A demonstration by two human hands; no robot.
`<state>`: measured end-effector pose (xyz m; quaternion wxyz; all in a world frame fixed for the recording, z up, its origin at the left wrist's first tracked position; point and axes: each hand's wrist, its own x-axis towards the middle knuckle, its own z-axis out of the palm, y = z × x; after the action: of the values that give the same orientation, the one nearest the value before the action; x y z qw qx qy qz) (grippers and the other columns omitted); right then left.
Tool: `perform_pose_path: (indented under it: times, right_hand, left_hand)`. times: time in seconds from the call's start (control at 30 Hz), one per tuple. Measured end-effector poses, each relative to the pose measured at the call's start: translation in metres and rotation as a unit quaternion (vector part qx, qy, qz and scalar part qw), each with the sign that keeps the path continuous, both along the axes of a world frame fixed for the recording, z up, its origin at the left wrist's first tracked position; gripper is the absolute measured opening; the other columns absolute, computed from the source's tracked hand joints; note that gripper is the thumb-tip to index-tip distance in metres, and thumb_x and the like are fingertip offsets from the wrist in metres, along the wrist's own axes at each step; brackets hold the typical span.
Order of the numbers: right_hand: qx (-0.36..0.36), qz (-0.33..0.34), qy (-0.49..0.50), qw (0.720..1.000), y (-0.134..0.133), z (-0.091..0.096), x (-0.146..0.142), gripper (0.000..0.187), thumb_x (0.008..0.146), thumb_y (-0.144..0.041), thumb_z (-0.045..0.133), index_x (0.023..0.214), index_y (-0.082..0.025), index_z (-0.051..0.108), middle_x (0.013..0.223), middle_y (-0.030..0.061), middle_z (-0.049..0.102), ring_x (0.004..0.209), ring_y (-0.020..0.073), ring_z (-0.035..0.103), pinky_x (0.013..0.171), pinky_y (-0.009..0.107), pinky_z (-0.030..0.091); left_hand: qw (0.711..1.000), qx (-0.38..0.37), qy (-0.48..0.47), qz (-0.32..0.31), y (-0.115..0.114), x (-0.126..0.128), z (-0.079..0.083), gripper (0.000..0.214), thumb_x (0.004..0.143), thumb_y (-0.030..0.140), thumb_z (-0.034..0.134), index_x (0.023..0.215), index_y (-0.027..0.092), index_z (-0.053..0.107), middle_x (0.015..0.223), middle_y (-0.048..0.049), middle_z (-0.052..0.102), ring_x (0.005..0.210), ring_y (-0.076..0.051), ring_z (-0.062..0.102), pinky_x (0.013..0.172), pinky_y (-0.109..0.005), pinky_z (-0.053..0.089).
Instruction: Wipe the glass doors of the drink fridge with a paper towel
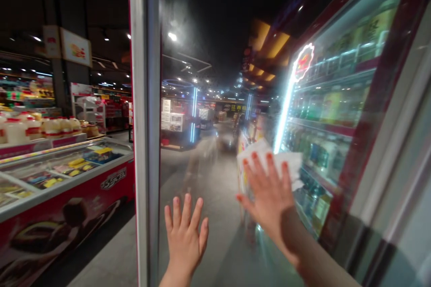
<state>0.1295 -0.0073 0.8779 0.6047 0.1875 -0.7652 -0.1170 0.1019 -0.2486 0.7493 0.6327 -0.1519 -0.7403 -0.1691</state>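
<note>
Currently the right grip (pixel 269 193) is spread flat, fingers extended, pressing a white cloth (pixel 292 164) against the glass door (pixel 208 54), right of door centre. Left grip (pixel 185 237): open, empty, palm flat on the glass, low, near the door frame (pixel 144 98). Chest freezer (pixel 67 175) stands left of the door.

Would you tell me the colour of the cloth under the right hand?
The cloth is white, clearest in the head view.
</note>
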Motion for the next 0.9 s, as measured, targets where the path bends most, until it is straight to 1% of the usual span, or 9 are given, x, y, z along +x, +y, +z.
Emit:
perform_pose_path:
  times: [0.07, 0.13, 0.3, 0.37, 0.5, 0.57, 0.73, 0.8, 0.9]
  right_hand:
    - [0.146, 0.048, -0.029, 0.988, -0.013, -0.025, 0.004, 0.075, 0.103, -0.066, 0.054, 0.167, -0.028, 0.043, 0.181, -0.0046, 0.022, 0.171, 0.0264, 0.003, 0.141, 0.051, -0.002]
    - [0.209, 0.066, -0.05, 0.974, -0.007, -0.034, 0.007, 0.065, 0.1, -0.063, 0.061, 0.158, -0.034, 0.056, 0.176, -0.0086, 0.036, 0.171, 0.0234, 0.007, 0.142, 0.048, 0.001]
    - [-0.018, 0.023, -0.011, 1.0, 0.014, 0.036, -0.005, 0.078, 0.105, -0.046, 0.058, 0.173, -0.024, 0.026, 0.177, 0.0099, 0.034, 0.169, 0.0368, 0.017, 0.135, 0.069, 0.014]
    - [-0.027, 0.021, -0.009, 0.999, 0.0, 0.042, -0.009, 0.079, 0.106, -0.043, 0.055, 0.175, -0.025, 0.02, 0.179, 0.009, 0.031, 0.169, 0.0382, 0.015, 0.134, 0.072, 0.015]
    - [0.208, 0.121, -0.048, 0.969, -0.031, -0.003, -0.008, 0.06, 0.108, -0.051, 0.05, 0.164, -0.031, 0.047, 0.175, -0.0089, 0.038, 0.17, 0.0181, 0.014, 0.14, 0.043, 0.017]
    - [0.252, 0.143, -0.057, 0.956, -0.036, -0.005, -0.008, 0.06, 0.108, -0.055, 0.049, 0.162, -0.03, 0.05, 0.174, -0.0109, 0.04, 0.169, 0.0147, 0.016, 0.139, 0.037, 0.018]
    - [0.063, 0.059, -0.055, 0.995, -0.064, 0.057, -0.023, 0.069, 0.11, -0.046, 0.05, 0.172, -0.029, 0.027, 0.177, 0.0013, 0.034, 0.17, 0.0296, 0.018, 0.138, 0.065, 0.011]
    - [0.081, 0.077, -0.053, 0.992, -0.085, 0.048, -0.028, 0.066, 0.109, -0.044, 0.05, 0.171, -0.027, 0.033, 0.178, 0.0003, 0.033, 0.17, 0.0295, 0.014, 0.138, 0.064, 0.008]
    - [0.242, 0.179, -0.061, 0.952, -0.097, 0.002, -0.028, 0.054, 0.109, -0.041, 0.049, 0.161, -0.028, 0.052, 0.175, -0.0093, 0.04, 0.17, 0.018, 0.015, 0.141, 0.044, 0.012]
  left_hand:
    - [1.0, 0.0, 0.0, 0.002, 0.001, 0.0, -0.001, 0.073, 0.105, 0.037, 0.057, 0.172, 0.033, 0.026, 0.184, 0.0027, 0.013, 0.172, -0.026, 0.005, 0.141, -0.049, 0.0]
    - [1.0, 0.001, 0.001, 0.004, 0.002, -0.002, -0.001, 0.073, 0.105, 0.037, 0.057, 0.172, 0.032, 0.027, 0.184, 0.0018, 0.014, 0.172, -0.026, 0.006, 0.141, -0.049, 0.0]
    - [1.0, -0.006, 0.013, 0.026, 0.002, -0.007, -0.006, 0.082, 0.1, 0.026, 0.061, 0.173, 0.029, 0.022, 0.184, -0.001, 0.014, 0.172, -0.027, 0.006, 0.141, -0.051, 0.003]
    - [0.999, -0.003, 0.017, 0.029, 0.002, -0.006, -0.015, 0.091, 0.098, 0.022, 0.063, 0.174, 0.024, 0.013, 0.184, -0.0052, 0.009, 0.172, -0.028, 0.005, 0.141, -0.053, 0.004]
    - [0.999, 0.013, -0.005, 0.04, 0.005, -0.003, -0.043, 0.096, 0.097, 0.022, 0.065, 0.174, 0.017, 0.007, 0.184, -0.0129, 0.004, 0.172, -0.028, 0.002, 0.141, -0.055, 0.001]
    - [0.999, 0.014, -0.02, 0.047, 0.008, -0.003, -0.054, 0.094, 0.097, 0.023, 0.065, 0.174, 0.016, 0.011, 0.184, -0.0144, 0.005, 0.172, -0.029, 0.002, 0.141, -0.055, 0.001]
    - [0.996, 0.079, -0.032, 0.035, 0.014, -0.005, -0.069, 0.103, 0.095, 0.024, 0.069, 0.174, 0.014, 0.005, 0.184, -0.019, 0.002, 0.172, -0.031, 0.001, 0.14, -0.06, 0.008]
    - [0.992, 0.119, -0.05, 0.01, 0.013, -0.001, -0.076, 0.106, 0.095, 0.022, 0.068, 0.173, 0.013, -0.002, 0.183, -0.0218, -0.005, 0.172, -0.03, -0.002, 0.14, -0.059, 0.012]
    - [0.983, 0.167, -0.074, -0.029, 0.006, 0.005, -0.085, 0.102, 0.097, 0.02, 0.06, 0.173, 0.016, -0.008, 0.183, -0.0207, -0.011, 0.172, -0.028, -0.002, 0.139, -0.056, 0.02]
